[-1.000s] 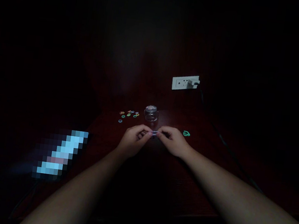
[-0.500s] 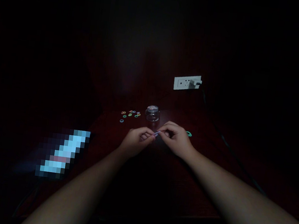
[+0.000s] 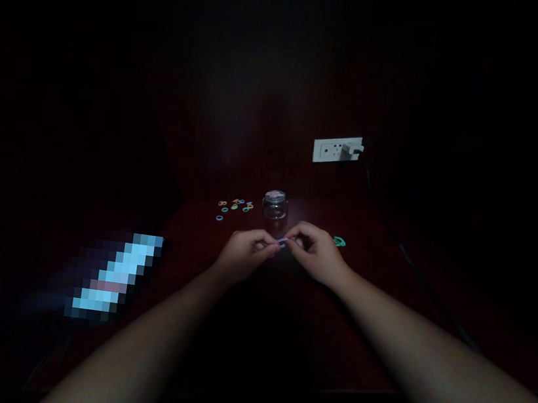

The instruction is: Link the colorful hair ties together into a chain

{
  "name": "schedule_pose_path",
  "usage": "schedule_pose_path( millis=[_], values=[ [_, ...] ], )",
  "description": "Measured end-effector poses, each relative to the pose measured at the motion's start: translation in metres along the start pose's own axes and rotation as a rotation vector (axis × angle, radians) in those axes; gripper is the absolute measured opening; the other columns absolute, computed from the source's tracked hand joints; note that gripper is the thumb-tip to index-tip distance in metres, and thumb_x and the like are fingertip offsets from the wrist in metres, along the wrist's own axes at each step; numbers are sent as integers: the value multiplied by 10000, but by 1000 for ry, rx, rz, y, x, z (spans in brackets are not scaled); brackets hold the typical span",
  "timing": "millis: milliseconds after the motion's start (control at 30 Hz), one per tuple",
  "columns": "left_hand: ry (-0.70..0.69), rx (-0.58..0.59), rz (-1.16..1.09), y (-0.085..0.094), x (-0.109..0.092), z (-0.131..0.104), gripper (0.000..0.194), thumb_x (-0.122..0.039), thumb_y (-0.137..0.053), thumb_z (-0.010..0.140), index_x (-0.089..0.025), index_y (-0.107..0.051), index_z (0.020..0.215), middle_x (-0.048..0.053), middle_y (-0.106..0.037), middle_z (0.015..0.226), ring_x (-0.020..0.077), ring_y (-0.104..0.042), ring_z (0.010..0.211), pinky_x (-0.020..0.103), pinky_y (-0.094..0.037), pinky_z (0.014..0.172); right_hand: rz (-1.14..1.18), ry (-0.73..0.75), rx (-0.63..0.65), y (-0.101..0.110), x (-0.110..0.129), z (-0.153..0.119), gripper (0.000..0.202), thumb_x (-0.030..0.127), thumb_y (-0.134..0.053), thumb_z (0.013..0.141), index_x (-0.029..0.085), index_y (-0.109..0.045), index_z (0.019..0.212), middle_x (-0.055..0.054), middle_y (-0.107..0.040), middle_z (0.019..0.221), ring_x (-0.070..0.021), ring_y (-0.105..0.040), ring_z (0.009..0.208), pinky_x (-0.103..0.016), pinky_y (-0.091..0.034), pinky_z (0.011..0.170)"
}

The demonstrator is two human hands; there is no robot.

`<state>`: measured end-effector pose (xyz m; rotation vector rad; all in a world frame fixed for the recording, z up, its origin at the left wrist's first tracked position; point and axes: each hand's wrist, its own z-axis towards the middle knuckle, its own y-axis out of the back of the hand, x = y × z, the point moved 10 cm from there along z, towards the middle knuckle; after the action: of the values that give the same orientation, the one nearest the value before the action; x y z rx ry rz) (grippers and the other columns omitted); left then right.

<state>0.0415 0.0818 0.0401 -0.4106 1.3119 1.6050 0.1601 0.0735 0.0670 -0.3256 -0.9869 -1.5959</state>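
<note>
Between my two hands is a small pale purple band that looks like a hair tie, pinched at both ends. My left hand closes thumb and fingers on its left end. The fingertips of my right hand grip the right end. Just beyond the hands stands a clear jar with its lid on. To the jar's left lie several small coloured bands, in orange, green, blue and yellow. A green band, perhaps more than one, lies beside my right hand.
The dark reddish table is dimly lit. On the left glows a blurred-out screen. A white wall socket with a plug sits at the back right, and its dark cable runs down the right side.
The purple band shows a slightly more open loop between the fingertips. My right hand has dipped a little, showing more of the green band beside it. The other things stay put.
</note>
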Motion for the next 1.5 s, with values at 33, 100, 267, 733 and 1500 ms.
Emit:
schedule_pose_path(
  millis=[33, 100, 267, 733, 1500],
  values=[
    [-7, -3, -9, 1, -1, 0, 231, -362, -582, 760, -137, -639, 759, 34, -665, 660, 113, -591, 562, 185, -425, 494, -5, 1, -4, 1, 1, 0, 77, 165, -530, 745, 141, -600, 727, 8, -487, 623, -83, -403, 529, -213, -320, 496],
    [-19, -5, -33, 2, -3, 0, 224, -354, -575, 766, -138, -633, 751, 35, -668, 675, 115, -599, 582, 188, -434, 511, -14, 4, -12, 2, 2, 0, 77, 172, -538, 744, 140, -602, 716, 6, -485, 628, -83, -406, 532, -213, -323, 498],
    [-24, -4, -39, 3, -4, 1, 220, -349, -561, 778, -139, -620, 760, 43, -669, 711, 126, -613, 636, 202, -457, 560, -20, -1, -14, 2, 1, 0, 77, 177, -550, 741, 142, -606, 700, 7, -473, 624, -88, -415, 545, -216, -328, 507],
    [-4, 38, -239, -7, -2, -1, 250, -278, -550, 794, -131, -546, 995, 64, -654, 808, 124, -624, 703, 239, -502, 660, -29, -21, -33, 5, -6, 1, 70, 187, -555, 736, 144, -583, 688, 13, -472, 606, -88, -415, 542, -211, -329, 509],
    [0, 1, -64, -1, -5, -1, 186, -329, -533, 789, -148, -569, 815, 30, -639, 753, 102, -569, 621, 188, -425, 527, -34, -13, -21, 3, -4, 1, 98, 160, -567, 710, 148, -536, 618, 19, -454, 609, -81, -429, 542, -203, -338, 503]
  ],
)
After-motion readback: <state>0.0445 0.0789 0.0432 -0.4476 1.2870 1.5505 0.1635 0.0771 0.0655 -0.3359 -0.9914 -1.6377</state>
